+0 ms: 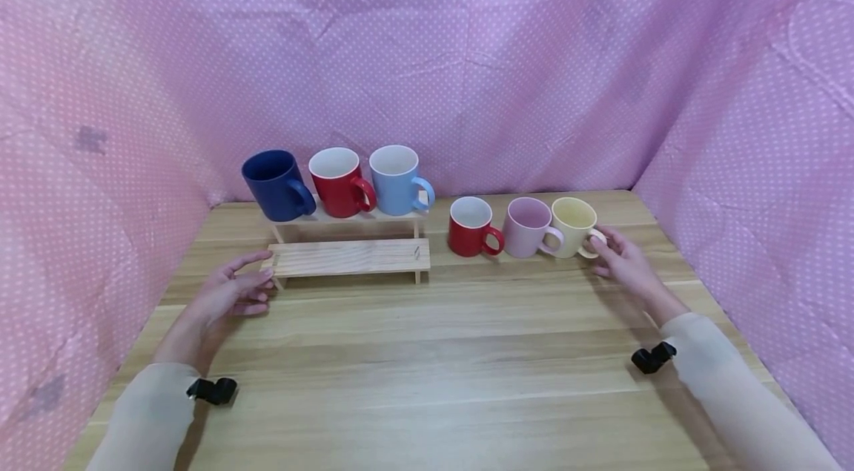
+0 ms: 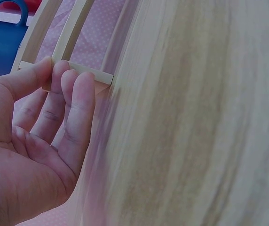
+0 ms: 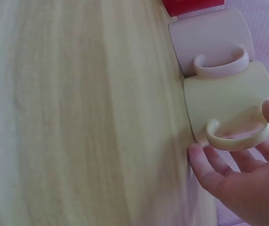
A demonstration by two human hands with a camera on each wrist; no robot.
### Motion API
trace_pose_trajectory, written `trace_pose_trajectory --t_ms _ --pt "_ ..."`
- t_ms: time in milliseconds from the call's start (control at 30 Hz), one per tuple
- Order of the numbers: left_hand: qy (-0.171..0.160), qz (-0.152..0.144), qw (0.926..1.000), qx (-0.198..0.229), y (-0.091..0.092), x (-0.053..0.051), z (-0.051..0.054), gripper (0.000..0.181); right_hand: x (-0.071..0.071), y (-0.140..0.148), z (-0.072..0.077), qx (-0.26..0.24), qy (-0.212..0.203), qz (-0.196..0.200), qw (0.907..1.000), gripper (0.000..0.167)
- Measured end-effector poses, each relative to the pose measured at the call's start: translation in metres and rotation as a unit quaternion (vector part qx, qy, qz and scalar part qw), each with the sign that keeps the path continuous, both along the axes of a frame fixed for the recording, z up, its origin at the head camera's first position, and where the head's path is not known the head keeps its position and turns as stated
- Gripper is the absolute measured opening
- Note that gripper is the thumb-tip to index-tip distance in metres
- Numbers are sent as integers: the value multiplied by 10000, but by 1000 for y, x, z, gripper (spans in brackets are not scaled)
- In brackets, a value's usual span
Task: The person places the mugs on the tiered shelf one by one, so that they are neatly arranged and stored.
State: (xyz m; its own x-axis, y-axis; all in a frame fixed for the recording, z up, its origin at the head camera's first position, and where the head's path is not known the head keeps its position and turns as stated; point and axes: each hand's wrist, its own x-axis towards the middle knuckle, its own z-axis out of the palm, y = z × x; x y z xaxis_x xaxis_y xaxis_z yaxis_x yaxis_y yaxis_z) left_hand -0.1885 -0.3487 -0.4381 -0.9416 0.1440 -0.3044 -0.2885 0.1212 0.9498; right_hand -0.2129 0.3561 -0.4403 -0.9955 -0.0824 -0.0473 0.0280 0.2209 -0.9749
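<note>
One rack (image 1: 350, 257) stands left, its left end pinched by the left hand's (image 1: 230, 293) fingers; three mugs (image 1: 339, 195) top its far side. Three more mugs (image 1: 523, 234) stand right on the table (image 1: 427, 360); the right hand's (image 1: 623, 262) fingers pinch the yellow mug's (image 1: 567, 239) handle.

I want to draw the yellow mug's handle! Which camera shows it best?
The right wrist view: the yellow mug is close there, and its handle looks big, with most of its curve showing. The head view shows the handle small, partly covered by the right hand. The left wrist view doesn't show it.
</note>
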Motion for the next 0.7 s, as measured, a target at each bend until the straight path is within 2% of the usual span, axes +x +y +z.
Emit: trace_pose_trajectory --t_ms 133,267,467,700 --pt "-12 5 10000 49 -1 0 0 52 0 0 -4 -720 -53 139 9973 52" --pt "-7 1 10000 28 -1 1 0 52 0 0 -6 -1030 -111 220 9944 37" --pt "27 -5 10000 51 -1 1 1 52 1 1 -4 -993 -294 171 9945 44" --pt "11 4 10000 79 -1 0 -1 50 -1 5 1 -1120 -517 220 9921 44"
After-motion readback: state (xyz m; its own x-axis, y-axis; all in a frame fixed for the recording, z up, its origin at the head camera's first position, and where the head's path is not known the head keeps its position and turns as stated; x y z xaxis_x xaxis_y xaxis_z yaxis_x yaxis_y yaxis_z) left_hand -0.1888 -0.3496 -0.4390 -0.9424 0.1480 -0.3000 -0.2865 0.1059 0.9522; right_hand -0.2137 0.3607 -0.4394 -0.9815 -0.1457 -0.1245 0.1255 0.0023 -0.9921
